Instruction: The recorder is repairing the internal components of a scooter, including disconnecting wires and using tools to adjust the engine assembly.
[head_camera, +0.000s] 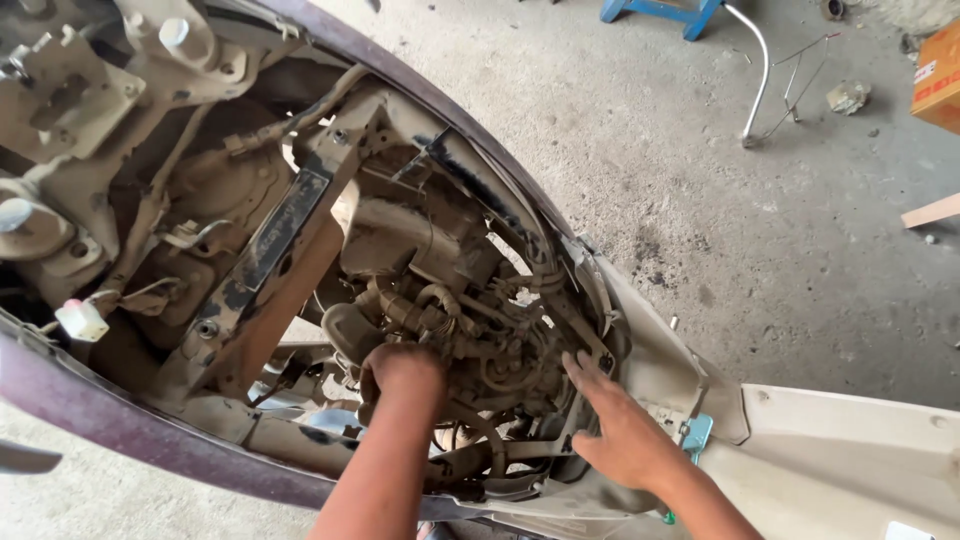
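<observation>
Dust coats the opened, maroon-edged scooter body (130, 440), whose seat and covers are already off, so we look straight down onto the dirty engine (420, 250) and its tangle of grimy hoses and cables (470, 330) in the middle of the bay. Our left hand (400, 368) is curled down among those hoses, though we cannot tell what it grips, while our right hand (620, 425) lies spread and flat on the cream plastic side panel (850, 450) just beside them. Nothing here looks detached yet, so we judge the engine work barely begun.

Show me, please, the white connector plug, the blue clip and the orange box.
white connector plug (82, 321), head view, middle of its body.
blue clip (697, 434), head view, its flat face.
orange box (940, 85), head view, its side.
</observation>
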